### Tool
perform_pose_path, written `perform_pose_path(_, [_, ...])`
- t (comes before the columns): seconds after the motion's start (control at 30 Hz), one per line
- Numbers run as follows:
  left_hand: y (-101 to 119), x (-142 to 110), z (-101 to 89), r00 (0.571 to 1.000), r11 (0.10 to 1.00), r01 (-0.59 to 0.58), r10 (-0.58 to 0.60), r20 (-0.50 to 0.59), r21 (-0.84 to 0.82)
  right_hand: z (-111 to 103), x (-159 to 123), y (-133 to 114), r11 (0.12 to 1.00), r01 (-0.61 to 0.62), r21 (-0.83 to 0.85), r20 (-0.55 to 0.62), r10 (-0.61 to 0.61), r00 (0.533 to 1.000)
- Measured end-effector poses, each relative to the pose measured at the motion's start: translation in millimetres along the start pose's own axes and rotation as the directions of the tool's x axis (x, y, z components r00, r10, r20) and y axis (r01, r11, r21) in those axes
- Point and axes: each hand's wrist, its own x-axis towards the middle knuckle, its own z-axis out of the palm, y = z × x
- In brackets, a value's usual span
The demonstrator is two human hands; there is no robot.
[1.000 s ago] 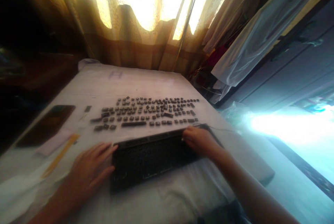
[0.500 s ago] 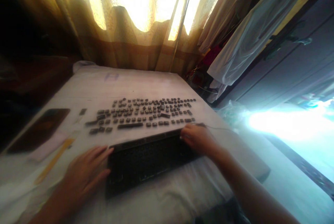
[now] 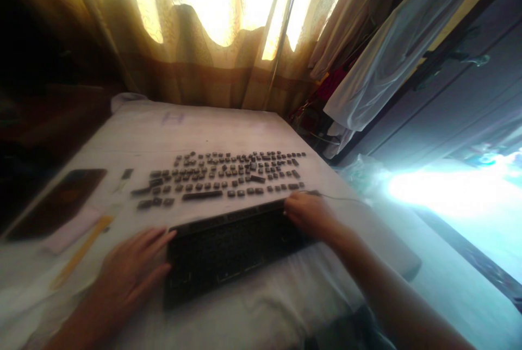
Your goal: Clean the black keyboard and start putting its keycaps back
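A black keyboard (image 3: 228, 249) without its keycaps lies at a slant in front of me. My left hand (image 3: 130, 263) is at its left end, fingers stretched out and apart, the fingertips touching the edge. Over the keyboard's far right part, my right hand (image 3: 308, 214) has its fingers curled and pressed together. What they pinch, if anything, is hidden. Beyond the keyboard, many loose black keycaps (image 3: 210, 185) are laid out in rough rows, with the long space bar (image 3: 202, 195) closest to the keyboard's back edge.
On the left of the white-covered table (image 3: 228, 127) lie a dark tablet-like slab (image 3: 61, 200), a pinkish cloth or paper (image 3: 73, 229), a yellow ruler-like strip (image 3: 84, 252) and a small dark-ended object (image 3: 127, 174). A thin cable (image 3: 340, 198) trails right. Curtains (image 3: 196, 73) hang behind.
Hardly anything differs. The view has shifted slightly; both hands keep their places at the keyboard, and the keycaps lie as before.
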Motion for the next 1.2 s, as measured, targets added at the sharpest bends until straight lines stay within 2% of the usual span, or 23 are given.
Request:
perform_pose_path(0.13, [-0.3,0.2,-1.1,1.0,1.0,0.004,-0.004,0.011,-0.001,-0.9,-3.6,-0.4,0.998,0.033,0.045,0.017,-0.034,0.999])
perform_pose_path(0.33, [0.3,1.6,-1.7,1.0,1.0,-0.006,0.007,0.001,-0.007,-11.0,-0.4,-14.5,0.984,0.051,0.171,-0.032,-0.046,0.998])
perform_pose_path(0.63, [-0.7,0.5,1.3,1.0,0.999,0.022,-0.021,0.013,-0.048,-3.3,2.5,-26.5,0.992,0.025,0.123,0.036,-0.03,0.999])
perform_pose_path(0.83, [1.1,2.5,-1.3,0.999,0.999,0.027,-0.026,0.021,-0.039,-11.2,-0.6,-28.4,0.992,0.014,0.127,0.075,-0.023,0.997])
perform_pose_path(1.03, [3.2,2.8,-3.9,0.999,1.0,0.009,-0.008,0.036,-0.014,-14.7,3.6,-28.2,0.993,-0.021,0.119,0.053,0.015,0.998])
perform_pose_path(1.2, [4.8,1.8,-3.4,1.0,0.999,0.03,-0.03,0.002,-0.033,-11.0,3.3,-30.3,0.992,-0.022,0.121,0.079,0.013,0.997])
